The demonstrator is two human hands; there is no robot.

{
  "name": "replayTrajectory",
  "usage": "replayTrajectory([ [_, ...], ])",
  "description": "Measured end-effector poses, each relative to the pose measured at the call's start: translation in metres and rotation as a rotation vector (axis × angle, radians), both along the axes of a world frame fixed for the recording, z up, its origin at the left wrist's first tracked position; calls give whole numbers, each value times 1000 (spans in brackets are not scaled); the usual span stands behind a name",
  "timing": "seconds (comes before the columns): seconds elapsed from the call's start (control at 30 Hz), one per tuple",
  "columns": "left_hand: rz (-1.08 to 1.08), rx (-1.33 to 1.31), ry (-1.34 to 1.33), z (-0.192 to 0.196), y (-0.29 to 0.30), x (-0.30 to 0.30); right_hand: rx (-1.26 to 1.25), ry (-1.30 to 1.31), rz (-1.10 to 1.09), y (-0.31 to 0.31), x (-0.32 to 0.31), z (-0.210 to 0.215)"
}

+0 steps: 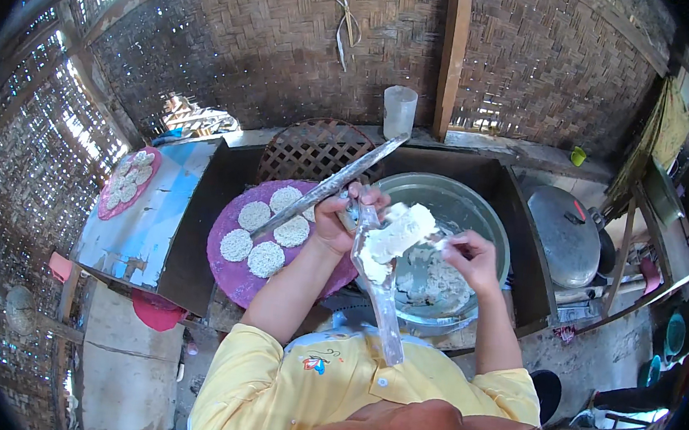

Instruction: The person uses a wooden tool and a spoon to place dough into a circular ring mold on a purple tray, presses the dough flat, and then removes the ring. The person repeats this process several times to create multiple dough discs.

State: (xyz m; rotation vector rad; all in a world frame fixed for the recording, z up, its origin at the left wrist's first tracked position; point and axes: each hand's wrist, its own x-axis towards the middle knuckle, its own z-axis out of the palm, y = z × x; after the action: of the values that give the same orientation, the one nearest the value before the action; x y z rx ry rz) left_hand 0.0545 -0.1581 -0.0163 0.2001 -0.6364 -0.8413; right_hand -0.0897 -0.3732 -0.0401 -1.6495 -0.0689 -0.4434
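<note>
White dough [405, 230], one lump: between the fingers, above one basin [487, 227]. Left hand [338, 217]: curled round one tool [386, 323]. Right hand [476, 259]: half-curled; hold cannot be confirmed. Left of both: one tray [228, 278], at least five discs [265, 259].

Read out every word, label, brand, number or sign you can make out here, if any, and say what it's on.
None: I can't read any text in this view.
Yellow shirt: a small colorful chest design, with fine lines too small to tell whether any are letters.
Tool in the left hand: no lettering I can make out.
Gray pot lid: a red mark, nothing readable.
</note>
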Motion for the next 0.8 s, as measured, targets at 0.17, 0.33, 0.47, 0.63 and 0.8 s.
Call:
replayTrajectory([
  [0.17, -18, -46, 6, -1, -4, -10, -83, -11, 100, 17, 12, 7],
  [0.33, 76, -137, 8, 1, 8, -3, -213, 15, 95, 3, -9, -12],
  [0.47, 236, -99, 57, 5, 17, 12, -58, 140, 101, 4, -30, -21],
  [0.63, 633, 89, -234, 16, 21, 12, 84, 309, 21, 0, -40, -3],
  [0.8, 545, 555, -420, 15, 16, 4, 92, 365, -43, 6, -34, -11],
])
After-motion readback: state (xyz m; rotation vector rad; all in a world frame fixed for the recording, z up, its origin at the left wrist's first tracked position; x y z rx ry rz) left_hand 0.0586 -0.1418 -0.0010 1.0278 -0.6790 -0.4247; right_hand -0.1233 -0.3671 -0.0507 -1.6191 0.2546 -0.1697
